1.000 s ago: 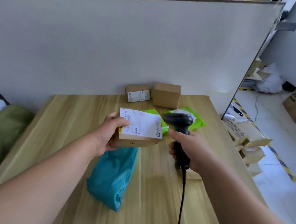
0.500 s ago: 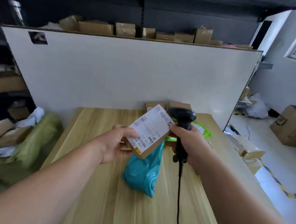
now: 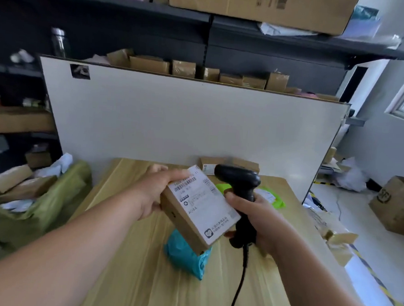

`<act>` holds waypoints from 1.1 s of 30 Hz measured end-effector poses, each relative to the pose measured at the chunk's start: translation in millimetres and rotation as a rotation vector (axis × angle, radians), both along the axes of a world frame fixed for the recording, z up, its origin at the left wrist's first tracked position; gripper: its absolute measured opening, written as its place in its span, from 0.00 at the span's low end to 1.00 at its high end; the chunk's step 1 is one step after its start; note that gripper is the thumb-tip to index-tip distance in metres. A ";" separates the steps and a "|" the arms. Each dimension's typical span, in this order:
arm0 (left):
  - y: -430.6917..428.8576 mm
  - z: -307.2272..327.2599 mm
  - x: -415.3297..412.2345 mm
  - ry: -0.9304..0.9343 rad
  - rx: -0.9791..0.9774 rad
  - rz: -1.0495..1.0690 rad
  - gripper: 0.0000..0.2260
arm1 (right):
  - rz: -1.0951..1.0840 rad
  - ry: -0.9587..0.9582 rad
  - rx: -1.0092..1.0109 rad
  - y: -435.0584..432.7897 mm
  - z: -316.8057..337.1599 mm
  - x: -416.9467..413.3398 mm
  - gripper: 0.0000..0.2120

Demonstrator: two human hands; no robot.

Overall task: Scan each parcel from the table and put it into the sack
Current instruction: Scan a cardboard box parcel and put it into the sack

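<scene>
Two hands up over the counter (image 3: 127, 278), one parcel between them. Far left, off the counter's left edge: the green sack (image 3: 59, 191), mouth slumped open and facing up, boxes and paper showing inside. Likely parked there for a short swing across after each scan.

Next, the left hand (image 3: 156, 192), fingers and thumb curled round the upper left end of a flat cardboard parcel (image 3: 200, 209). Parcel in the air, tilted, white label turned up and toward the scanner, presumably to give the barcode a plain view. Beneath it, lying on the counter and partly hidden, a teal mailer (image 3: 185, 256).

Right of the parcel, the black scanner (image 3: 239, 186), head just beside the label's upper corner and facing it, handle wrapped in the curled fingers of the right hand (image 3: 260, 222). Cable (image 3: 238, 285) hanging down toward the near edge.

Further back on the right, bright green mailers (image 3: 277, 201) and two small boxes (image 3: 209, 165) against the white board (image 3: 174, 122), waiting their turn by the look of it.

Open room: plain wood along the counter's left side, nothing in the path from parcel to sack. Tighter on the right — counter edge close by, loose boxes (image 3: 337, 237) on the floor just beyond it.
</scene>
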State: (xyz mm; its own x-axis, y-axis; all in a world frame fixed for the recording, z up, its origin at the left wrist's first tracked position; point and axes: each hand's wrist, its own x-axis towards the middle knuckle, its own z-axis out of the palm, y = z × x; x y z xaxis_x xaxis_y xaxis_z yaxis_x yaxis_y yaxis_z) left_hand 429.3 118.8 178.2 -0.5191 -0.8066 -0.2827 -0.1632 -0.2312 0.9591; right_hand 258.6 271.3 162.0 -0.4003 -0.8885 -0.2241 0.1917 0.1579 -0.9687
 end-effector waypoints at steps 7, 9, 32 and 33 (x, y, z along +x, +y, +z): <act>39.2 1.8 -49.4 0.210 0.203 0.201 0.41 | 0.062 -0.152 -0.030 8.9 -15.6 -11.6 0.20; 54.8 -4.1 -59.2 0.188 0.239 0.034 0.35 | 0.033 -0.152 -0.052 10.3 -14.2 -21.3 0.18; 32.4 -61.2 8.8 -0.164 0.002 0.363 0.23 | 0.359 0.034 0.114 13.7 20.8 -26.8 0.17; 31.7 -62.3 11.4 -0.169 0.009 0.367 0.23 | 0.369 0.034 0.118 13.3 21.5 -25.2 0.17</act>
State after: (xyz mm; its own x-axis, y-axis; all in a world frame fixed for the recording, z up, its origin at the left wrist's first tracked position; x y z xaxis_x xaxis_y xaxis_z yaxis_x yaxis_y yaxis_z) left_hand 440.7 150.5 115.9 -0.1426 -0.9269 -0.3471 -0.2230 -0.3116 0.9237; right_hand 233.4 284.7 183.5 -0.0676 -0.9432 -0.3254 0.0690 0.3210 -0.9446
